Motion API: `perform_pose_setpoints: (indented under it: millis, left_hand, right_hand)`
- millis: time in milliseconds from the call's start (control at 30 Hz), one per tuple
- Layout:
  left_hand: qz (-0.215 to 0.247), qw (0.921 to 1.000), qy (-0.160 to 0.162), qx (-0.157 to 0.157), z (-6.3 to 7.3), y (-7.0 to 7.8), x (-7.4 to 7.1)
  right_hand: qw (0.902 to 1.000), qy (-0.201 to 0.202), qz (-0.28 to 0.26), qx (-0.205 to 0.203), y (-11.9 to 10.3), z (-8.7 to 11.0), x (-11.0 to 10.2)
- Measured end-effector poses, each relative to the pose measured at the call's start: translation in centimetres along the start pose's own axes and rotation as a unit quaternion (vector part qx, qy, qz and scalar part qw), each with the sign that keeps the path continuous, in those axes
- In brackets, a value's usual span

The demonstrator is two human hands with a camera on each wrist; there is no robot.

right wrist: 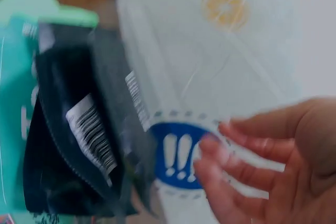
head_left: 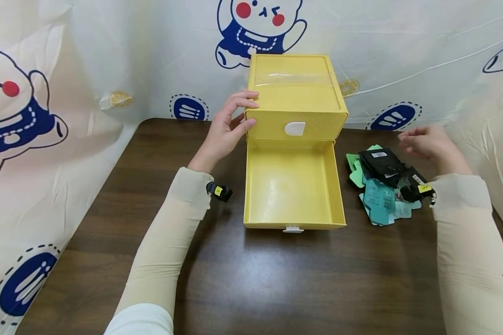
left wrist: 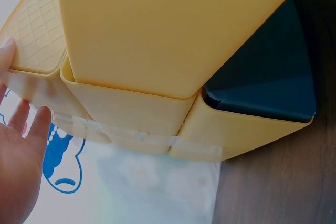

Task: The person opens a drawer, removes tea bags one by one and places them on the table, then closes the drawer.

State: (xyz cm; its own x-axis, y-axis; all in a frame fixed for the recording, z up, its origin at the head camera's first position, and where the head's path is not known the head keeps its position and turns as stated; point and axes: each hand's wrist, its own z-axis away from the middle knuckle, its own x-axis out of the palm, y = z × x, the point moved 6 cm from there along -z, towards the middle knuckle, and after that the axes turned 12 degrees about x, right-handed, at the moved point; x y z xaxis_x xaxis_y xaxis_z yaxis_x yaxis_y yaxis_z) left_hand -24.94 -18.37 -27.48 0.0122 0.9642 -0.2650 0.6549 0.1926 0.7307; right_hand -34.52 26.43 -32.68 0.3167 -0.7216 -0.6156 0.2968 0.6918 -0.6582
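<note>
A yellow drawer box [head_left: 293, 100] stands against the back, with a shallow drawer [head_left: 291, 181] pulled out below its top unit and bare inside. My left hand [head_left: 226, 125] touches the box's upper left edge, thumb at the front corner and extended fingers on the side and top. In the left wrist view the pulled-out drawer [left wrist: 168, 30] sits between the top unit and a dark teal lower drawer front [left wrist: 268, 66]. My right hand [head_left: 431, 146], fingers loosely bent and holding nothing, hovers just right of black pouches [head_left: 381, 163] with barcode labels. Teal packets [head_left: 379, 200] lie beneath them.
Light green pieces [head_left: 356, 174] stick out at the pile's left. The dark wooden table [head_left: 276, 284] extends toward me. A white cloth [head_left: 151, 56] with cartoon prints hangs behind and at both sides. Clear tape [head_left: 293, 79] crosses the box top.
</note>
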Motion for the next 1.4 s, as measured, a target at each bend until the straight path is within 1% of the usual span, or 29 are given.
perform_pose_setpoints:
  millis: [67,133,200,267,367,467,533,600,633,667,767,800,867,1000,1033,1100,1167,1267,1400]
  left_hand:
    - [0.001,1.0000,0.000,-0.002,0.0,-0.1,0.0]
    - [0.000,1.0000,0.000,-0.004,0.1,-0.1,0.0]
    - [0.000,1.0000,0.000,-0.006,0.1,-0.1,-0.1]
    - [0.000,1.0000,0.001,-0.005,0.1,-0.1,-0.1]
    - [0.003,1.0000,0.000,-0.003,0.1,-0.1,0.0]
    - [0.004,1.0000,0.002,0.002,0.1,-0.1,-0.1]
    - [0.006,1.0000,0.004,0.005,0.0,-0.1,-0.1]
    - [0.007,1.0000,0.005,0.005,0.0,-0.2,-0.1]
    - [0.008,1.0000,0.005,0.003,0.0,-0.2,0.0]
    - [0.009,1.0000,0.004,0.000,0.0,-0.3,0.0]
    - [0.007,1.0000,0.004,-0.006,0.0,-0.1,0.2]
    - [0.007,0.9999,0.005,-0.007,0.0,-0.1,0.2]
    - [0.008,0.9999,0.006,-0.009,0.1,0.1,0.3]
    - [0.009,0.9999,0.005,-0.008,0.0,0.4,0.3]
    - [0.008,0.9999,0.006,-0.007,0.0,0.4,0.2]
    - [0.007,0.9999,0.007,-0.004,0.0,0.2,0.2]
    - [0.007,0.9999,0.008,-0.001,0.0,0.0,0.1]
    - [0.009,0.9999,0.008,0.000,0.0,-0.2,0.0]
    - [0.011,0.9999,0.009,-0.001,-0.1,-0.3,0.1]
  right_hand:
    - [0.9986,0.018,-0.011,-0.048,-1.1,1.0,0.2]
    - [0.9946,0.033,-0.023,-0.096,-2.5,2.4,0.7]
    - [0.9875,0.054,-0.034,-0.144,-4.2,4.2,1.3]
    - [0.9791,0.074,-0.032,-0.187,-5.7,6.2,2.2]
    - [0.9610,0.099,-0.014,-0.258,-8.0,9.0,3.9]
    - [0.9363,0.110,0.019,-0.333,-10.1,11.3,5.9]
    - [0.9183,0.099,0.036,-0.382,-11.3,12.7,7.5]
    - [0.8972,0.076,0.055,-0.431,-12.2,14.1,9.4]
    - [0.8859,0.059,0.064,-0.456,-12.6,14.8,10.3]
    - [0.8720,0.041,0.074,-0.482,-12.9,15.5,11.2]
    - [0.8204,0.003,0.115,-0.560,-13.6,17.7,13.8]
    - [0.8058,-0.007,0.128,-0.578,-13.7,18.3,14.5]
    - [0.7827,-0.025,0.151,-0.603,-13.7,19.5,15.9]
    - [0.7445,-0.040,0.215,-0.631,-13.2,21.2,18.1]
    - [0.7336,-0.040,0.234,-0.637,-13.1,21.6,18.5]
    - [0.7112,-0.035,0.274,-0.646,-12.8,22.1,19.3]
    - [0.6943,-0.024,0.310,-0.649,-12.4,22.4,19.9]
    - [0.6730,0.013,0.356,-0.648,-12.0,22.9,20.6]
    - [0.6362,0.075,0.406,-0.651,-11.6,23.4,21.3]
